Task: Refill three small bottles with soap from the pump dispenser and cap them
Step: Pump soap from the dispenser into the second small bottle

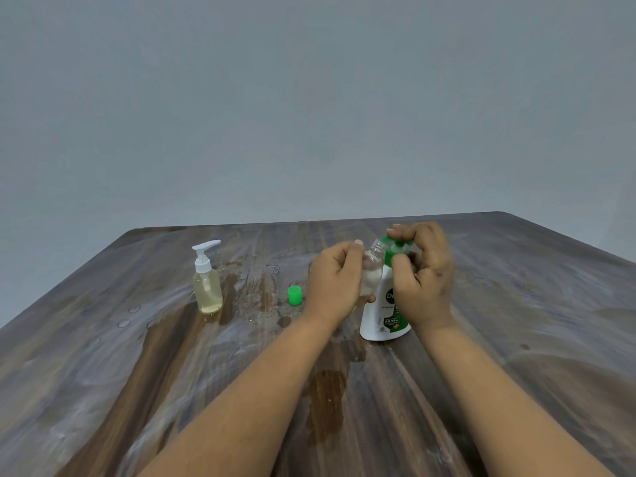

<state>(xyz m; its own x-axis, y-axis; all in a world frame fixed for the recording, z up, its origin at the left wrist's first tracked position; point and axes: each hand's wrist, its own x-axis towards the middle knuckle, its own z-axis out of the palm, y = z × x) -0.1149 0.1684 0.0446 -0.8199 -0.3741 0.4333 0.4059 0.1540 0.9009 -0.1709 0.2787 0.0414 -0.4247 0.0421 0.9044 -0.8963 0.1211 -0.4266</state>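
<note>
A plain grey-blue wall (309, 98) fills the view from 9 through 12 to 3 o'clock; below it a dark wood-grain surface (516, 339) with rounded far corners, streaked with pale smears and wet patches; light soft, even.

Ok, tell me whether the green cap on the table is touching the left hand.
Apart. The head view shows the green cap standing alone on the table, with a strip of wood visible between it and the left hand.
</note>
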